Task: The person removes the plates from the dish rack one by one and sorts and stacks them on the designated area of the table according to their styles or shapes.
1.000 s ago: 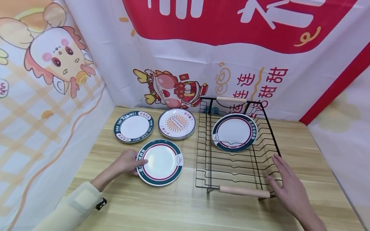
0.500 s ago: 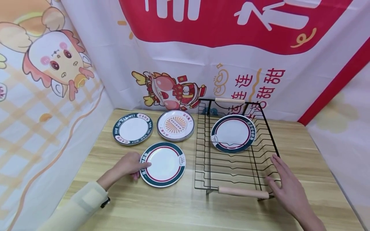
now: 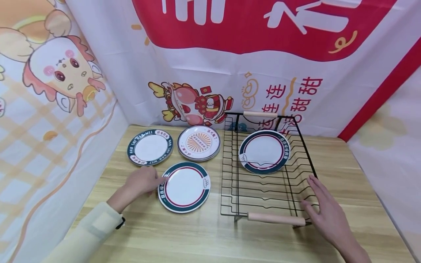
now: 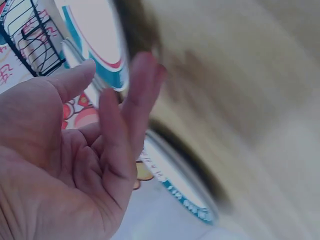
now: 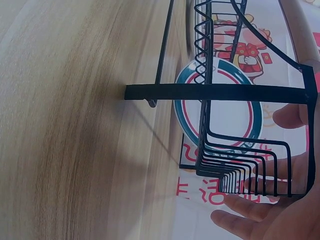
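Observation:
A white plate with a green rim and red ring (image 3: 183,187) lies on the table left of the rack. At its left edge is my left hand (image 3: 139,182), thumb reaching over the rim. In the left wrist view, that hand's fingers (image 4: 142,85) and thumb are spread apart beside the plate (image 4: 95,30), pinching nothing. My right hand (image 3: 332,215) rests against the near right corner of the black wire dish rack (image 3: 263,199), fingers fairly straight. A similar green-rimmed plate (image 3: 264,151) leans in the rack's far part.
Behind the near plate lie a green-rimmed plate with lettering (image 3: 150,148) and a small stack of plates with an orange sunburst (image 3: 198,142). Wooden handles (image 3: 276,218) cap the rack's ends. Printed cloth (image 3: 197,65) hangs behind the wooden table (image 3: 184,237).
The near plate first shifts slightly right with my left hand gripping its edge. The hand then loosens and moves back a little, leaving the plate on the table. My right hand stays put.

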